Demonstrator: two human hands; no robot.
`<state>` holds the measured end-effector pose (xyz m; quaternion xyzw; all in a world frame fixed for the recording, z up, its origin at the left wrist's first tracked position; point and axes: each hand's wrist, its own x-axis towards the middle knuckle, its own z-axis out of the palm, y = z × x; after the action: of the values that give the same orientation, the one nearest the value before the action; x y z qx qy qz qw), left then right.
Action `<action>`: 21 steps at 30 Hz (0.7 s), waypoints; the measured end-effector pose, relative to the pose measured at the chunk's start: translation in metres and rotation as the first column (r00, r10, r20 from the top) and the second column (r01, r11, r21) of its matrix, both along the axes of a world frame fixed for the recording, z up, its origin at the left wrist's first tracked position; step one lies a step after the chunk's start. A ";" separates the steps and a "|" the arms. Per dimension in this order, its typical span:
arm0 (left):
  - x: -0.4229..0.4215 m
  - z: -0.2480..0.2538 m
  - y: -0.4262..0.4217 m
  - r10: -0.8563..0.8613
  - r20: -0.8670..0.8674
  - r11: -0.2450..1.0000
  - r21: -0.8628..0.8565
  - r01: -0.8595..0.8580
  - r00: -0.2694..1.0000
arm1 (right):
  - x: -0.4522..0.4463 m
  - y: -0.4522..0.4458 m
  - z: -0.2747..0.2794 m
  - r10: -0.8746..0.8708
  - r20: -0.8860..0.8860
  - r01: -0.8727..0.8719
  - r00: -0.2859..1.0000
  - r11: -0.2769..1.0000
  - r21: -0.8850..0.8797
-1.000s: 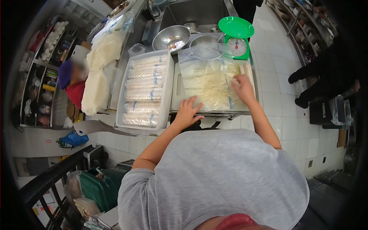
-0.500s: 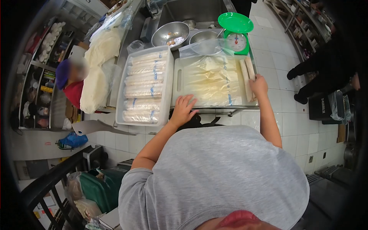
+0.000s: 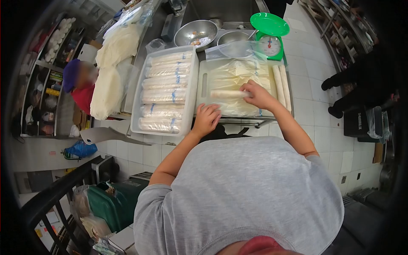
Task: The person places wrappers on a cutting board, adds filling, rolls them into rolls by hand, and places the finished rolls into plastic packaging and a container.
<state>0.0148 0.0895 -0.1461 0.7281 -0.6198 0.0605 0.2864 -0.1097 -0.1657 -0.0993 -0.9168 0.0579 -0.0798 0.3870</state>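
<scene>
My right hand (image 3: pixel 256 95) grips the right end of a long pale food roll (image 3: pixel 225 93), slightly blurred. It is held crosswise over clear plastic sheets (image 3: pixel 229 76) printed with blue marks, which lie on a translucent cutting board (image 3: pixel 201 87). My left hand (image 3: pixel 207 119) rests at the board's near left corner, fingers stretched out, with nothing in it. Right of the sheets, two more pale rolls (image 3: pixel 282 85) lie side by side. To the left, a white plastic tray (image 3: pixel 195 63) holds several plastic-wrapped rolls (image 3: pixel 165 95) stacked crosswise.
Behind the board stand a green dial scale (image 3: pixel 269 44), a metal bowl with scraps (image 3: pixel 195 35) and another metal bowl (image 3: pixel 231 39), before a sink (image 3: pixel 225 12). At left, a person in a purple cap (image 3: pixel 72 75) is beside pale sheets (image 3: pixel 106 85). Someone in dark clothes (image 3: pixel 359 80) stands right.
My right hand has moved left from the rolls at the board's right edge, carrying one roll over the plastic sheets. My left hand stays near the board's corner. The view has shifted slightly.
</scene>
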 end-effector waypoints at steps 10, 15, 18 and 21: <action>-0.003 0.001 -0.016 0.144 -0.041 0.981 -0.123 -0.148 0.989 | -0.013 -0.007 -0.024 -0.017 -0.071 0.005 0.997 0.987 -0.163; 0.006 0.007 -0.044 0.307 -0.109 0.944 -0.092 -0.317 0.946 | -0.036 -0.033 -0.002 -0.300 -0.122 0.308 0.946 0.950 0.050; 0.014 0.006 -0.065 0.437 -0.128 0.895 -0.039 -0.445 0.890 | -0.042 -0.009 0.022 -0.314 0.365 0.359 0.877 0.932 -0.061; 0.024 0.004 -0.084 0.542 -0.123 0.834 -0.050 -0.550 0.832 | -0.031 0.017 0.009 -0.126 0.396 0.226 0.910 0.949 -0.218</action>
<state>0.0387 0.0058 -0.1417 0.8643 -0.3673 0.1275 0.3192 -0.1406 -0.1488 -0.0902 -0.9178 0.0548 -0.2960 0.2588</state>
